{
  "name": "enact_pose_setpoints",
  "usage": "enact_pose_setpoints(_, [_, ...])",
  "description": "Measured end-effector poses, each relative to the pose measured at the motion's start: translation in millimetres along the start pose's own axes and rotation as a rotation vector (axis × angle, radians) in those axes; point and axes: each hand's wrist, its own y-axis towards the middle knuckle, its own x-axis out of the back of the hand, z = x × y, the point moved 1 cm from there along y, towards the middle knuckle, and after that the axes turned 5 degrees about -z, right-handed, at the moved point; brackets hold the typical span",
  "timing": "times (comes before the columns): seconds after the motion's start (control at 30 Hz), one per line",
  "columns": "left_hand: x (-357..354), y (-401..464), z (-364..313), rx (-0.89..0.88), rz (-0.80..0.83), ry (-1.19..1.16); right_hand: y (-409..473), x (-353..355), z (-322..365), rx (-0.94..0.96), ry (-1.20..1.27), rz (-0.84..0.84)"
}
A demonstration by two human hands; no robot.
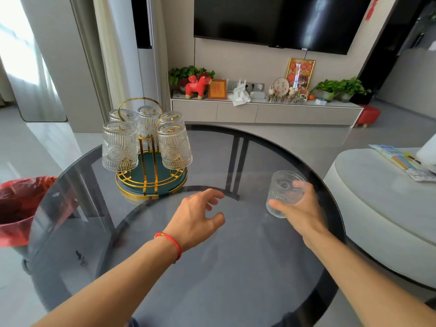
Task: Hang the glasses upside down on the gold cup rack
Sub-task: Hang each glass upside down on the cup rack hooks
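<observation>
The gold cup rack (151,185) with a dark green base stands at the far left of the round glass table (212,267). Several patterned clear glasses hang upside down on it, such as the front left one (119,147) and the front right one (174,147). My right hand (299,208) grips one more clear glass (284,192) at the table's right side, just above or on the tabletop. My left hand (198,218), with a red string on the wrist, hovers open over the table's middle, a little in front of the rack.
A bin with a red bag (21,208) stands left of the table. A white round table (387,208) with packets on it sits to the right. A low TV cabinet (264,109) with plants and ornaments runs along the far wall.
</observation>
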Motion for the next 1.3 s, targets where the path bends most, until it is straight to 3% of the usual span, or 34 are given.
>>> enact_pose_setpoints(0.2, [6,-1,-10,0.101,-0.030,-0.226,-43,-25,46,0.334,-0.001,0.505])
enact_pose_setpoints(0.27, [9,-2,-15,0.096,-0.061,-0.257,-53,-36,56,0.388,-0.019,0.592])
enact_pose_setpoints(0.4, [19,-2,-16,0.186,-0.210,-0.341,-58,-49,59,0.389,0.053,0.623])
enact_pose_setpoints(0.5, [30,0,-10,0.398,-0.247,-0.649,-59,-55,62,0.186,0.313,0.693])
enact_pose_setpoints(0.6, [38,6,-7,0.481,-0.217,-0.793,-62,-63,65,-0.024,0.554,0.734])
enact_pose_setpoints(0.7, [58,11,3,0.489,-0.246,-0.851,-63,-67,81,0.099,0.520,0.629])
enact_pose_setpoints(0.77, [72,12,14,0.521,-0.357,-0.698,-61,-66,96,0.249,0.398,0.542])
enact_pose_setpoints(0.83, [84,11,33,0.518,-0.469,-0.318,-61,-66,121,0.422,0.286,0.476])
enact_pose_setpoints(0.9, [84,6,48,0.502,-0.382,0.119,-63,-72,150,0.571,0.205,0.418])
enact_pose_setpoints(0.97, [76,2,55,0.459,-0.191,0.339,-63,-79,178,0.689,0.146,0.358])
enact_pose_setpoints(1.1, [64,-3,59,0.434,0.035,0.537,-61,-103,222,0.844,0.026,0.261])
enact_pose_setpoints(1.3, [70,-3,57,0.439,0.090,0.603,-58,-138,249,0.913,-0.234,0.213])
